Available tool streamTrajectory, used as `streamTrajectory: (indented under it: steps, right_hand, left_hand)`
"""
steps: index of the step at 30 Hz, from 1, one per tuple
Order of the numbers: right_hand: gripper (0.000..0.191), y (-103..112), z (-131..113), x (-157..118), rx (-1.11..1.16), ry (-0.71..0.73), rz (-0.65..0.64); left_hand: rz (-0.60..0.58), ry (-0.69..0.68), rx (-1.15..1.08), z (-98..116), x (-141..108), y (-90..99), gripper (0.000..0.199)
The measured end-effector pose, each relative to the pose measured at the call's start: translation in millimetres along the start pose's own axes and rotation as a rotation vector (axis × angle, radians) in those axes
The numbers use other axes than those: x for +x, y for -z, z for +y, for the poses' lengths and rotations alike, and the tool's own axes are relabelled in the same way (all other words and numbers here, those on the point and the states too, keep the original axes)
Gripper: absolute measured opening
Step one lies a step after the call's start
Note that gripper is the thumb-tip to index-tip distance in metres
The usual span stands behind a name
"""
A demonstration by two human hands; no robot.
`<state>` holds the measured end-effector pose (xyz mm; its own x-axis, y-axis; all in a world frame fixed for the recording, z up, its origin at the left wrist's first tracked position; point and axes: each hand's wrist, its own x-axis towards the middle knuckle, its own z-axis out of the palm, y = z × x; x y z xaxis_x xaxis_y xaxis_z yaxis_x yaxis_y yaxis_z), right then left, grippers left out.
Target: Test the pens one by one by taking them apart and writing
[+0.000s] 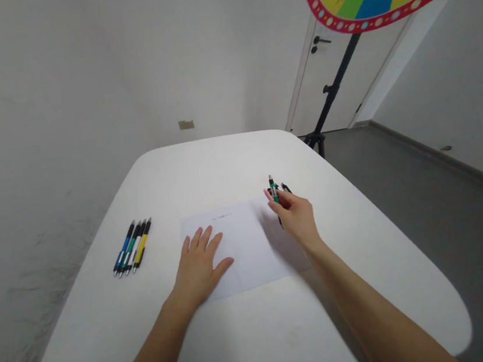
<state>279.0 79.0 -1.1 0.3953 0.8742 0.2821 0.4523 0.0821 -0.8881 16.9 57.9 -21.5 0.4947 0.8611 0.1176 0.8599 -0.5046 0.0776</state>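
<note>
Head view: hands point(197, 268) point(296, 218) inside table edges point(218, 137)

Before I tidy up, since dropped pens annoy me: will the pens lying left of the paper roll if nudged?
The pens look round-barrelled, so they would probably roll if pushed sideways, though clips may check that. They are likely light. The smooth table probably grips little, so they may slide.
</note>
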Motion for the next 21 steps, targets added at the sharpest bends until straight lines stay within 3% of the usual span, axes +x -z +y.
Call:
streamTrajectory:
  steps: [4,12,16,21]
  right_hand:
    - [0.037,1,-6,-1,-0.274,-0.016,-0.014]
    - [0.029,-4,-14,0,-0.872,0.092,-0.195]
    - [0.027,-6,-14,1,-0.981,0.084,-0.246]
    - [0.025,-6,-12,2,-0.984,0.079,-0.207]
  left_hand:
    - [-0.006,0.016,0.001,1,1,1.7,0.057]
    - [-0.017,0.045,-0.005,2,2,2.6,0.057]
    - [-0.012,0.043,-0.006,2,2,2.4,0.056]
    - [-0.017,0.041,0.002,2,2,1.7,0.057]
